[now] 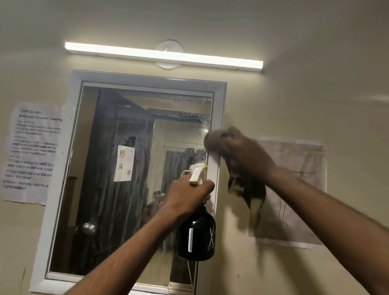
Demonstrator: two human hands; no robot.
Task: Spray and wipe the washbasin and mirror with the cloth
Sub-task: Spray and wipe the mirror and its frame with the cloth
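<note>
White-framed, the one mirror (130, 183) is my landmark: I see my right hand (237, 151) bunched around the dark cloth (245, 187) at its right edge, pressing it to the glass near the upper right corner, where droplets cling. My left hand (187, 194) grips one black spray bottle (196, 236) before the mirror's right side, hiding part of the frame, while one lit tube lamp (163, 54) sits above it and two paper sheets flank it, one printed notice (32, 152) left, one faded sheet (292, 192) right
</note>
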